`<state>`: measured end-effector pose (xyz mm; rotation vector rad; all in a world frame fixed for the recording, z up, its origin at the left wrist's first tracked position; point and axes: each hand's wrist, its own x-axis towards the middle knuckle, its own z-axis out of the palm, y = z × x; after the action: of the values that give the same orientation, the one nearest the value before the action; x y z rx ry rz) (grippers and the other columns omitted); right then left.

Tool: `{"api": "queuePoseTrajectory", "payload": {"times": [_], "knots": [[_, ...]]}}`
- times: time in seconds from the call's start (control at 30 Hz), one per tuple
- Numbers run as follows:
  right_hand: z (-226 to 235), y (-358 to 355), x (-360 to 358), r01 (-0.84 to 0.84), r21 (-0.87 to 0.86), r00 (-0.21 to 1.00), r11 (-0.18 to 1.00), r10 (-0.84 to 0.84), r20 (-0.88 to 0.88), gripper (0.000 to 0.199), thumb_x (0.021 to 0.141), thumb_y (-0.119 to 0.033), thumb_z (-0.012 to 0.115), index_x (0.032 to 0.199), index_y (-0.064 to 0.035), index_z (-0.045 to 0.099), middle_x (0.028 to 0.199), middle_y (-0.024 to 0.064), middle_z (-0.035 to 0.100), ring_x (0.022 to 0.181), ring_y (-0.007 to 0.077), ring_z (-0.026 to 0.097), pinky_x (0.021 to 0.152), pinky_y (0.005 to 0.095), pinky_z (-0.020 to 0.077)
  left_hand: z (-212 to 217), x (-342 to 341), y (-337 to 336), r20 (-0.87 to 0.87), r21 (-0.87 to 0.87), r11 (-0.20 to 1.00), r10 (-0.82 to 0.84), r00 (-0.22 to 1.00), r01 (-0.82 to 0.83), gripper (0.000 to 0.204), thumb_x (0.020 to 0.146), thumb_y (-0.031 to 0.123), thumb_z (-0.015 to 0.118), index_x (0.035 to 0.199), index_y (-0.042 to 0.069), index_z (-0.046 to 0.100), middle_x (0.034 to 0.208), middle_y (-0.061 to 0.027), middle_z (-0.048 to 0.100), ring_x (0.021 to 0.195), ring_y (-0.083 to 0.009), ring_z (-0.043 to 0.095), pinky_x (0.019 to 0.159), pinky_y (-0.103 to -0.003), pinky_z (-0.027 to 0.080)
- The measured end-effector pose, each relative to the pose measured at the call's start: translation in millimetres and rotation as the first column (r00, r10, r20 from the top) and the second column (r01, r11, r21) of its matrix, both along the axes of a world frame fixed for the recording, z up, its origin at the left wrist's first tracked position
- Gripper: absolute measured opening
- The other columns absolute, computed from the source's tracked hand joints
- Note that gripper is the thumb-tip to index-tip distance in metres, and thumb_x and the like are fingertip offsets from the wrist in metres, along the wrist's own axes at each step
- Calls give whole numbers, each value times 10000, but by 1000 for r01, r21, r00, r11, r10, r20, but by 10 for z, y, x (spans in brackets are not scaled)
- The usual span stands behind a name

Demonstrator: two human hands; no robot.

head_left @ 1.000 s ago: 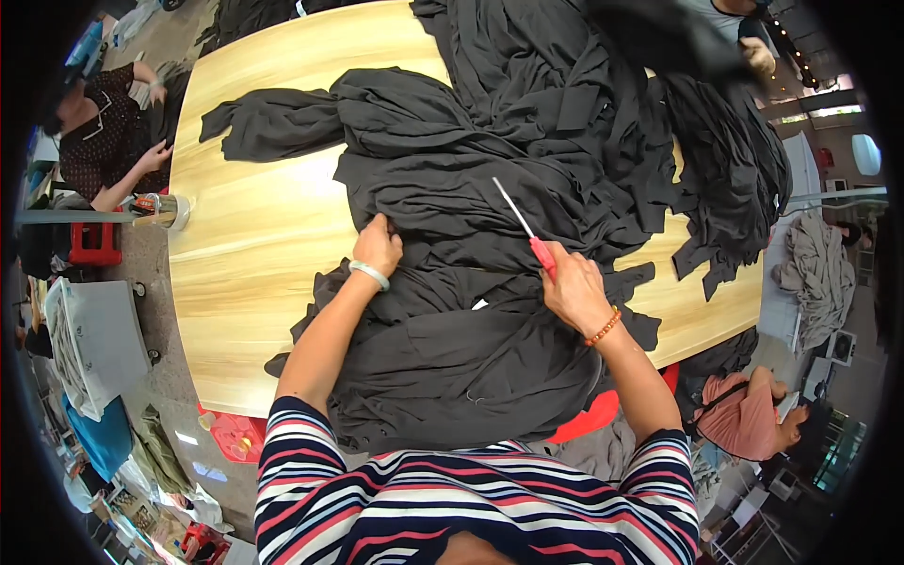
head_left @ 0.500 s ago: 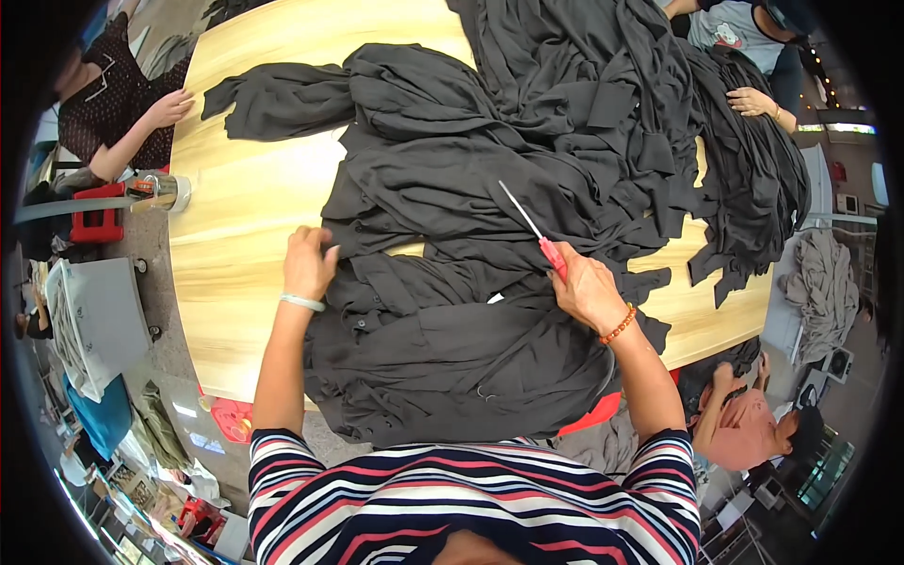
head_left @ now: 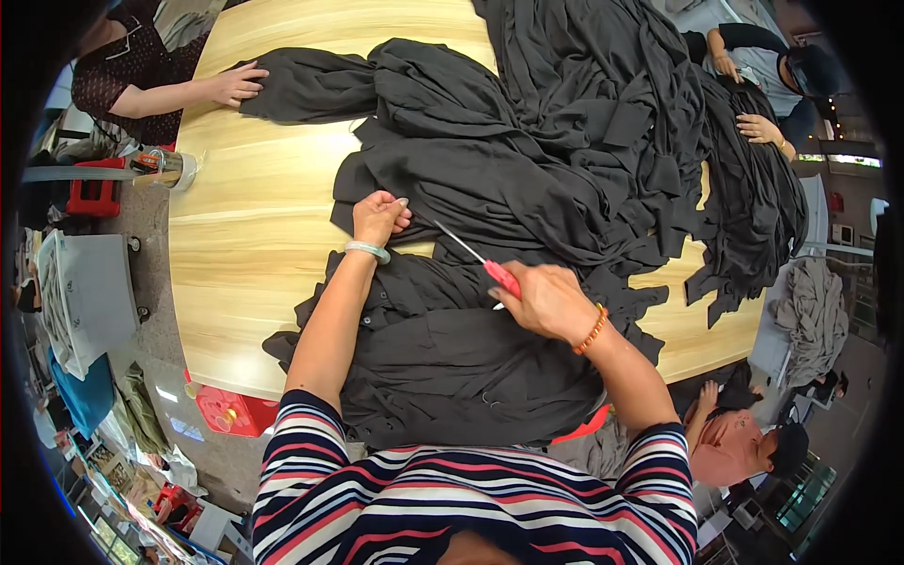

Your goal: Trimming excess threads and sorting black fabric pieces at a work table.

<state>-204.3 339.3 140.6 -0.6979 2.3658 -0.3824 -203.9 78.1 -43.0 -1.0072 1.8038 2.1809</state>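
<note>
Black garments (head_left: 471, 179) lie heaped and overlapping across the table, some with buttons down their edges. My left hand (head_left: 379, 218) is closed in a pinch over the edge of one black garment, left of the middle; the bit of cloth between its fingertips is hardly visible. Wrapped in my right hand (head_left: 551, 303) is a red-handled tool (head_left: 502, 278) with a long thin metal shaft. Its tip points up and left, close to my left fingertips and above the cloth. Another buttoned black garment (head_left: 461, 367) is spread nearest me, below both hands.
Pale wooden tabletop (head_left: 245, 235) shows at the left. Across it, a co-worker's hand (head_left: 235, 85) rests on a black sleeve; another person's hand (head_left: 759, 129) touches garments at the far right. A clear cup (head_left: 179, 170) hangs at the left edge. A red stool (head_left: 235, 411) stands below.
My left hand has moved up and right to the garment's edge and closed. My right hand has brought the tool left and lower. The left co-worker's hand has reached onto the sleeve.
</note>
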Motion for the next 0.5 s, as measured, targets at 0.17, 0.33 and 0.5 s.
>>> {"api": "queuePoseTrajectory", "payload": {"times": [0.17,0.33,0.5], "knots": [[-207,-519,-373,-34,-51,997,998,30,-74,351,879,-361,613,967,-22,639,800,217,656,815,404,636,733,466,493,-5,-26,-28,38,8,1000,-11,999,11,109,865,77,667,805,22,596,712,-75,675,551,-112,628,474,-214,478],[-115,-202,-280,-125,37,992,992,125,4,369,877,-369,614,991,-20,647,790,206,662,804,402,639,743,470,495,15,-33,-76,40,11,1000,-17,999,16,97,875,79,653,825,14,601,738,-85,685,561,-116,637,478,-212,482],[119,-11,-120,-40,31,998,999,38,53,346,882,-346,609,1026,-32,625,765,207,659,779,399,643,722,466,498,-29,127,-12,-158,-156,988,-42,987,17,110,863,103,646,873,2,604,700,-56,666,575,-107,613,536,-235,478]]}}
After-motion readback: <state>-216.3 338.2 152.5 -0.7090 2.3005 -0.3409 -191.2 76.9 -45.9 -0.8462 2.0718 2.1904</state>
